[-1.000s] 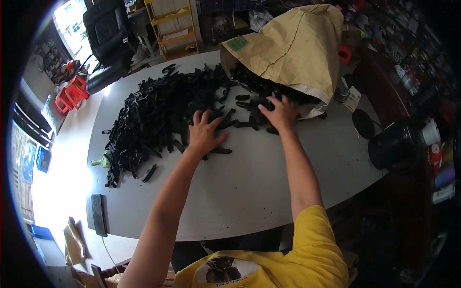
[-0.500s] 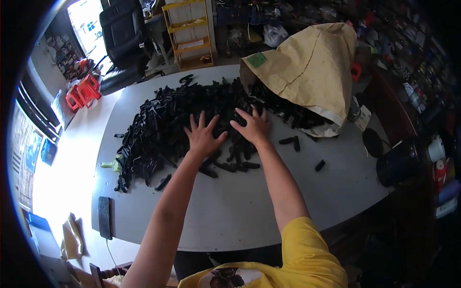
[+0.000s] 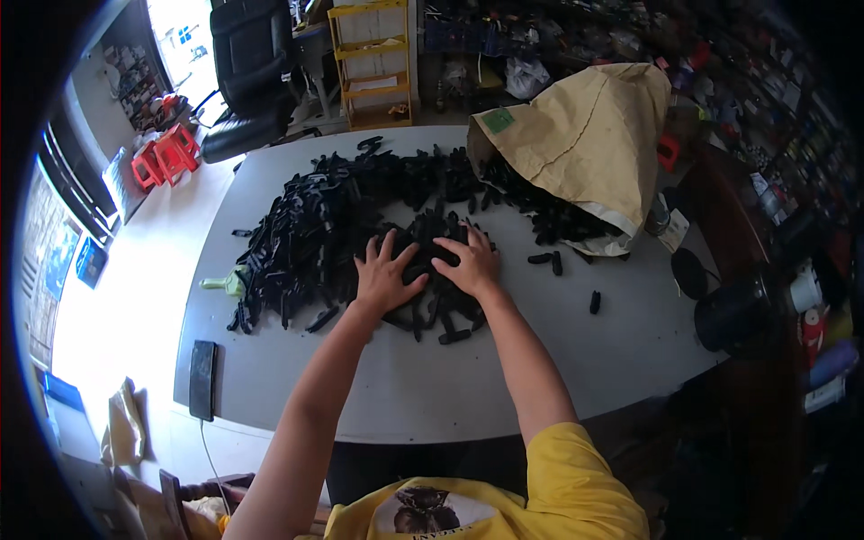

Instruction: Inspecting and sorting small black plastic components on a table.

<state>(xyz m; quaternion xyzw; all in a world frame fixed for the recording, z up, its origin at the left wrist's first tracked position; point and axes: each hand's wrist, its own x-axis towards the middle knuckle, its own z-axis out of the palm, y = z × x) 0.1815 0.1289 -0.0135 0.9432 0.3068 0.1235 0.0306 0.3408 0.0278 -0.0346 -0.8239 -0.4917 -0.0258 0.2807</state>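
A wide heap of small, elongated black pieces (image 3: 301, 220) is spread over the grey-white table (image 3: 567, 378); their exact kind is too dark to tell. My left hand (image 3: 387, 281) rests palm down on the near part of the heap, fingers spread. Beside it, to the right, my right hand (image 3: 472, 268) also lies spread over the pieces. Some pieces are bunched between and under both hands, so their lower sides are hidden. Neither hand is closed around a piece. Behind the hands, a strip of bare tabletop shows within the heap.
A large brown paper sack (image 3: 594, 135) lies at the far right, its mouth spilling more black pieces. A few loose ones (image 3: 595, 302) are to its front. A pale green tool (image 3: 230, 283) and a corded phone (image 3: 203, 378) are on the left. A black cylindrical container (image 3: 733, 310) stands right.
Both hands have drawn slightly toward me, dragging a bunch of black pieces along. A gap has opened behind that bunch. The whole view has shifted a little.
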